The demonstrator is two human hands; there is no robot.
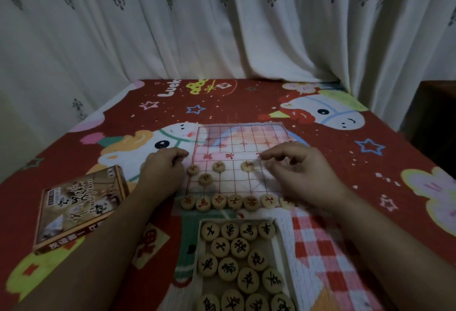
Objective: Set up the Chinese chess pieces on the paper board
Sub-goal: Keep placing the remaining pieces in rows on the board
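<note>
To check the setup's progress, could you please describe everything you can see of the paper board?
The paper board is a thin, pale sheet printed with a red grid and red characters across its middle. It lies flat on the red cartoon cloth. Its far half is bare; the near half carries round wooden pieces with red lettering, including a row along the near edge. The left hand is at its left edge, and the right hand covers its right side.

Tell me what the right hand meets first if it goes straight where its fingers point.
Probably the red-marked piece just beyond the right hand's fingers on the paper board, though the fingers may pass above it.
</note>
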